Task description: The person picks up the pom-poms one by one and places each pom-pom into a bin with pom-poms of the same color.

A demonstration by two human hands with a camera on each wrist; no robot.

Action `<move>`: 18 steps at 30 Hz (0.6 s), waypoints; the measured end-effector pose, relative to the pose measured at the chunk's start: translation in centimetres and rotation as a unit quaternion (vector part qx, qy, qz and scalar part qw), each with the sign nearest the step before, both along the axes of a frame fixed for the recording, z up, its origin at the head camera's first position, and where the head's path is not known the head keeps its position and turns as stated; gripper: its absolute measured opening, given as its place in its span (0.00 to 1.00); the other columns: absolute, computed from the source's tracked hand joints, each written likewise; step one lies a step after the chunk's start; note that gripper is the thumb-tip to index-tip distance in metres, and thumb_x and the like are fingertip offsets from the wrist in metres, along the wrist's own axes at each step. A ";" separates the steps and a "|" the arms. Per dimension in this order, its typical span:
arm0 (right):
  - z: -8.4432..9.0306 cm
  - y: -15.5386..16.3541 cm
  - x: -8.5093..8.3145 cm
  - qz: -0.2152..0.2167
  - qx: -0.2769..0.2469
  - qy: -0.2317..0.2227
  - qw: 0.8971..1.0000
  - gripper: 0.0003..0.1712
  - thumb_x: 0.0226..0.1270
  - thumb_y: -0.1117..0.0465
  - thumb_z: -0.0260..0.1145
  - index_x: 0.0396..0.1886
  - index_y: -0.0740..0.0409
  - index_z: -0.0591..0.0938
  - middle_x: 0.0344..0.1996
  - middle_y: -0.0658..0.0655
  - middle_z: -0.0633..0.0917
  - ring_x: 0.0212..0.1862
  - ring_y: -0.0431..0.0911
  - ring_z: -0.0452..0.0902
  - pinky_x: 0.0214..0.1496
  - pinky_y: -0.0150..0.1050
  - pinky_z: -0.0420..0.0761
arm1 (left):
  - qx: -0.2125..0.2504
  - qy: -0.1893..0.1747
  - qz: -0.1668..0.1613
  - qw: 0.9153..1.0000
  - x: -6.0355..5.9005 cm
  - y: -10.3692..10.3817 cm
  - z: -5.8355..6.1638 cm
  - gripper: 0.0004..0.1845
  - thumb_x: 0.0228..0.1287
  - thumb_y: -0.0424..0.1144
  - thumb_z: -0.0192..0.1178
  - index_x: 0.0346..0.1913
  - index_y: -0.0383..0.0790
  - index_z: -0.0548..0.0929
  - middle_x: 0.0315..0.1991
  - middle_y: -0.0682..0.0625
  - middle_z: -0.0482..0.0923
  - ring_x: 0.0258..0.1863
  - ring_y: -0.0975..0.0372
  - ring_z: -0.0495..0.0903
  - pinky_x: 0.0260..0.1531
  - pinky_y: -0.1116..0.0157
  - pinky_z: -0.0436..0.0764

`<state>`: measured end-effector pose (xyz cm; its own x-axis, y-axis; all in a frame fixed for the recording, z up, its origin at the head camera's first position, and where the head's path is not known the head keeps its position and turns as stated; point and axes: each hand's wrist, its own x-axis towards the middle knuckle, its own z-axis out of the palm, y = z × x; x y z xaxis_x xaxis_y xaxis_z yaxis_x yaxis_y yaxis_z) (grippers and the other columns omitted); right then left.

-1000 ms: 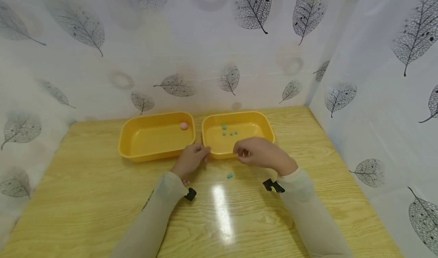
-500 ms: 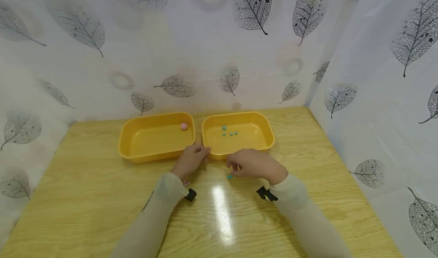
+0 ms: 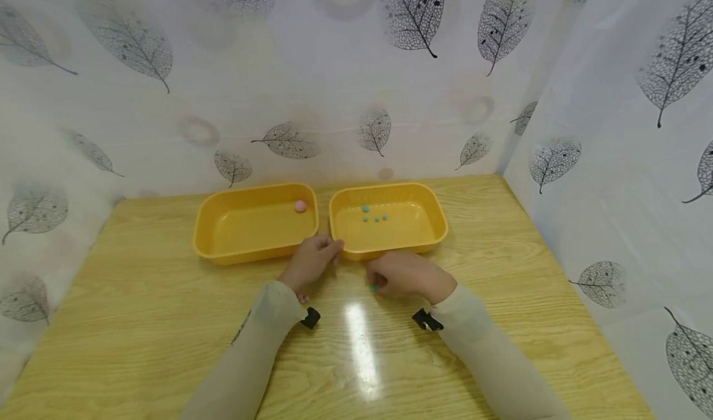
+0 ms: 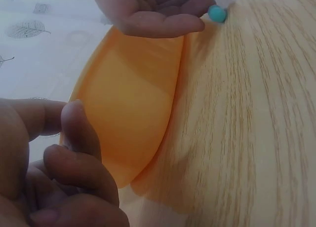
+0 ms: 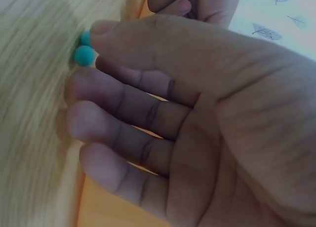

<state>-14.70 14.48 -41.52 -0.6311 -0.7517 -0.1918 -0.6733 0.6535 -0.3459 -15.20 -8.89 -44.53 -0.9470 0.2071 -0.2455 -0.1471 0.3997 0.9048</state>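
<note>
Where our wooden table (image 3: 167, 321) meets the backdrop, we list a left yellow tray (image 3: 245, 247) holding one pink ball (image 3: 300, 206); our left hand (image 3: 312, 260), fingers loosely curled and grasping nothing, resting at that tray's near right corner; a right yellow tray (image 3: 434, 222) holding four teal beads (image 3: 374, 216); and our right hand (image 3: 409, 274) on the table just before it, thumb and forefinger closing on two teal beads (image 5: 84, 49) lying there.

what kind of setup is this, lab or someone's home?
Likely a staged recording booth: leaf-print sheeting walls in a wooden table, which carries just two yellow trays and a few small beads; cameras are strapped to both wrists.
</note>
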 end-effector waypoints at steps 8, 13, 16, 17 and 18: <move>-0.5 -0.2 -0.1 -0.007 0.013 -0.014 1.000 0.06 0.64 0.66 0.74 0.36 0.50 0.86 0.29 0.44 0.81 0.32 0.37 0.72 0.40 0.33 0.76 | 0.003 -0.001 0.005 1.000 -0.1 0.0 -0.2 0.22 0.79 0.53 0.55 0.32 0.39 0.81 0.35 0.48 0.81 0.30 0.57 0.68 0.35 0.60 0.67; -0.7 -0.2 -0.2 -0.007 0.015 -0.017 1.000 0.06 0.64 0.66 0.73 0.36 0.50 0.86 0.28 0.43 0.81 0.32 0.37 0.72 0.39 0.33 0.75 | -0.002 0.000 0.004 1.000 -0.1 0.0 -0.3 0.22 0.79 0.54 0.55 0.31 0.40 0.81 0.34 0.49 0.80 0.29 0.56 0.68 0.35 0.60 0.67; -0.8 -0.2 -0.2 -0.008 0.014 -0.017 1.000 0.06 0.65 0.66 0.73 0.36 0.50 0.86 0.28 0.43 0.81 0.32 0.37 0.72 0.39 0.33 0.75 | -0.002 0.001 0.003 1.000 -0.1 0.0 -0.3 0.23 0.79 0.54 0.56 0.32 0.39 0.81 0.34 0.49 0.80 0.30 0.56 0.68 0.36 0.59 0.67; -0.8 -0.2 -0.1 -0.008 0.013 -0.017 1.000 0.06 0.65 0.66 0.73 0.35 0.50 0.86 0.28 0.43 0.81 0.32 0.37 0.72 0.39 0.33 0.76 | -0.001 0.000 0.003 1.000 -0.1 0.0 -0.3 0.22 0.79 0.54 0.56 0.32 0.39 0.81 0.35 0.49 0.80 0.30 0.56 0.68 0.36 0.59 0.67; -0.9 -0.2 -0.1 -0.009 0.011 -0.018 1.000 0.06 0.65 0.66 0.73 0.35 0.50 0.86 0.28 0.43 0.81 0.32 0.37 0.72 0.40 0.33 0.76 | -0.001 0.000 0.003 1.000 -0.1 0.0 -0.3 0.22 0.79 0.54 0.56 0.32 0.39 0.81 0.35 0.49 0.80 0.30 0.56 0.68 0.36 0.59 0.67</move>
